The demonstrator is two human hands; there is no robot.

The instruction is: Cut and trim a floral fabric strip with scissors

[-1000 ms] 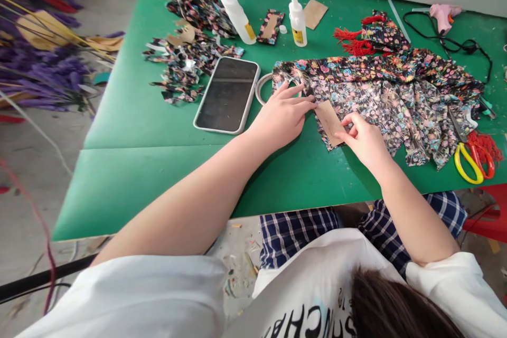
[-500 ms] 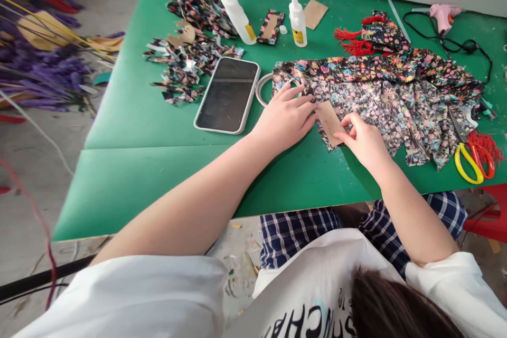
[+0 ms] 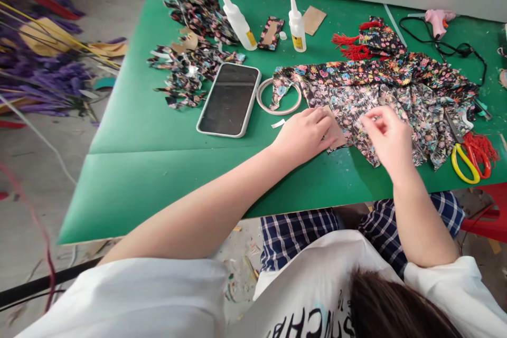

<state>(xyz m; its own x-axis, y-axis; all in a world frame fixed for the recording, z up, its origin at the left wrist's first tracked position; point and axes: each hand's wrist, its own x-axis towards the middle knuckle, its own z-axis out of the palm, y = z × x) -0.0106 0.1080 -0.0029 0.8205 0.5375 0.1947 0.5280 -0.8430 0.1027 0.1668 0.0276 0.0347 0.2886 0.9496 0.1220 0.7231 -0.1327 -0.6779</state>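
My left hand lies palm down, its fingers stretched over a small brown cardboard rectangle. That piece rests on the lower left edge of a dark floral cloth. Above the cloth, to the right of the cardboard, my right hand is lifted with thumb and forefinger pinched together. Whatever is between those fingertips, if anything, is too small and blurred to make out. Beyond my left hand a roll of whitish tape lies flat, with a cloth corner across it. A short white strip lies nearby.
A phone lies left of the tape, with floral scraps behind it. Two glue bottles stand at the back near a fabric-edged card. Scissors, red tassels and a pink glue gun are at right.
My right hand has let go of the cardboard and moved up and right. My left hand has slid right and down from the tape roll onto the cardboard.
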